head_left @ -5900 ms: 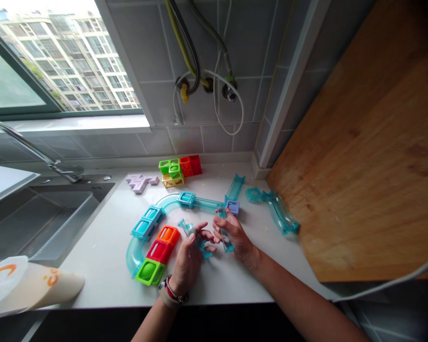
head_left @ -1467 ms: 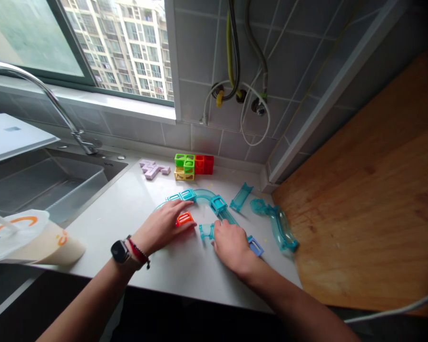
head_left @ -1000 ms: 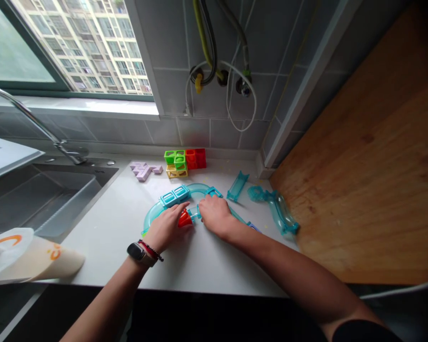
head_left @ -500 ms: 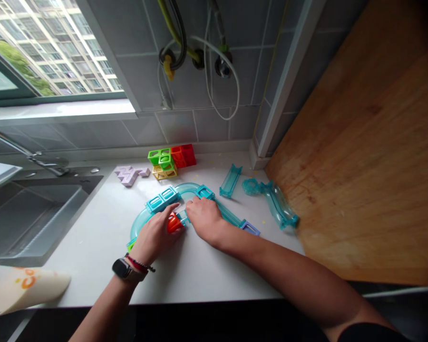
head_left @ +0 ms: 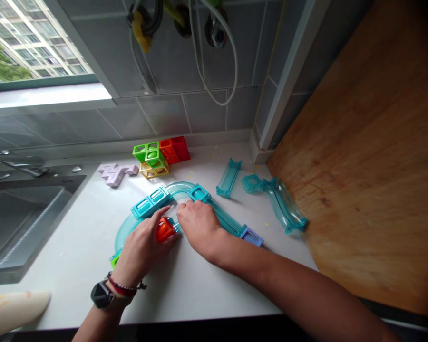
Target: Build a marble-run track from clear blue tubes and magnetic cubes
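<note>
My left hand, with a watch at the wrist, grips an orange-red toy block between thumb and fingers. From that block's right side a small clear-blue piece reaches toward my right hand. The fingers of my right hand are curled and closed at this piece's far end, and its tips are hidden behind the knuckles. Around both hands runs a teal track: a curved section, a two-window block, a single block, a straight section and a purple block.
Behind the track stand joined green blocks, red blocks and a yellow block. A lilac zigzag piece lies left of them. Loose teal pieces include a straight chute and a wavy tube. A sink is at left.
The camera view has tilted down and shifted closer. Both hands stay around the orange-red block and the clear-blue piece, with little visible change between them.
</note>
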`<state>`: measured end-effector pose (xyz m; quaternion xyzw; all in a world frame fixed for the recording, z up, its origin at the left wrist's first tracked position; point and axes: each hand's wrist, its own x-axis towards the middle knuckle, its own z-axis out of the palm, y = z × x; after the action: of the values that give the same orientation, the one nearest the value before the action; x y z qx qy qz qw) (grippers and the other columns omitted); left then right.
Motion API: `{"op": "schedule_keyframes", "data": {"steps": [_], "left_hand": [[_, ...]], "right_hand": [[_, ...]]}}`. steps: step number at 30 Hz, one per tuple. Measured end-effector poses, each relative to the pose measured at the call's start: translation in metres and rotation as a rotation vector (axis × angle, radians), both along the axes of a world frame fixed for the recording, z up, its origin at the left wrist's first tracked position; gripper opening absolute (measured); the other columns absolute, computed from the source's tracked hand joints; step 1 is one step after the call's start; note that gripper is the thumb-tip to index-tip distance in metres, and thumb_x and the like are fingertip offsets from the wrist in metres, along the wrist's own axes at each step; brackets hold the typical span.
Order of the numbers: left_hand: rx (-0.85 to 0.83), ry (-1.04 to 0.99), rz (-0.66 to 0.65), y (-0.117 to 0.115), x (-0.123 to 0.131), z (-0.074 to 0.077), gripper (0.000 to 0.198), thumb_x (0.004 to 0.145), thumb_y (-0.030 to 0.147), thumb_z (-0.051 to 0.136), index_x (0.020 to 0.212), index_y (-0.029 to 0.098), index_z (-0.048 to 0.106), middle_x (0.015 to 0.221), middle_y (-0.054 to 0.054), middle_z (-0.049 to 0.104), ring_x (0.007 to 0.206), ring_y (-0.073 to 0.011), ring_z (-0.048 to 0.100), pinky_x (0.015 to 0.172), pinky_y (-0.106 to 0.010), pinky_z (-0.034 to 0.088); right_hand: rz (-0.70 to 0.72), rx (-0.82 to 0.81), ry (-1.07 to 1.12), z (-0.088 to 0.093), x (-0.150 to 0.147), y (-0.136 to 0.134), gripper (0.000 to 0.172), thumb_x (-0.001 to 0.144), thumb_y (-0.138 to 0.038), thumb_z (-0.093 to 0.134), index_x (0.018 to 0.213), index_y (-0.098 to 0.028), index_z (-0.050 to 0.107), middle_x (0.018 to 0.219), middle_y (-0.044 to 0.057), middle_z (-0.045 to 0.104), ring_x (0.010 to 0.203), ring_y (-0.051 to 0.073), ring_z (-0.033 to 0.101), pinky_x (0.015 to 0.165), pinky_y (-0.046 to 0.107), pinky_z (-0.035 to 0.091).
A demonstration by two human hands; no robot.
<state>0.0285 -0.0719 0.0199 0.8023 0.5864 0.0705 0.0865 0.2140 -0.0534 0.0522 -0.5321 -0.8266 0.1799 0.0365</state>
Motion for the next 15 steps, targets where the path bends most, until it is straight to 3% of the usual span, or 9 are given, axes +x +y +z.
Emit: {"op": "schedule_keyframes", "data": {"steps": [4,10,15], "left_hand": [[0.025,0.017,-0.035,-0.002,0.004,0.001,0.056,0.091,0.058,0.056,0.138,0.028,0.053,0.125,-0.011,0.070,0.107,-0.0316,0.069,0.085,-0.039,0.055],[-0.005,0.000,0.025,-0.004,0.005,0.001,0.072,0.090,0.051,0.059,0.152,0.026,0.032,0.116,-0.010,0.072,0.101,-0.0307,0.070,0.078,-0.037,0.055],[0.009,-0.018,0.029,-0.006,0.006,0.001,0.072,0.090,0.050,0.061,0.151,0.025,0.032,0.110,-0.010,0.072,0.100,-0.0310,0.070,0.077,-0.036,0.054]], "right_hand": [[-0.017,0.003,-0.018,0.003,0.006,0.000,0.022,0.098,-0.009,0.051,0.114,-0.010,0.066,0.110,0.020,0.071,0.107,0.026,0.070,0.082,0.031,0.059],[0.082,0.081,-0.014,0.005,0.006,0.000,0.031,0.102,-0.010,0.039,0.125,-0.013,0.059,0.106,0.015,0.073,0.105,0.026,0.070,0.077,0.035,0.060],[0.201,0.055,-0.074,0.019,0.011,0.013,0.020,0.099,-0.016,0.052,0.115,-0.017,0.064,0.103,0.011,0.074,0.097,0.026,0.072,0.079,0.033,0.056]]}}
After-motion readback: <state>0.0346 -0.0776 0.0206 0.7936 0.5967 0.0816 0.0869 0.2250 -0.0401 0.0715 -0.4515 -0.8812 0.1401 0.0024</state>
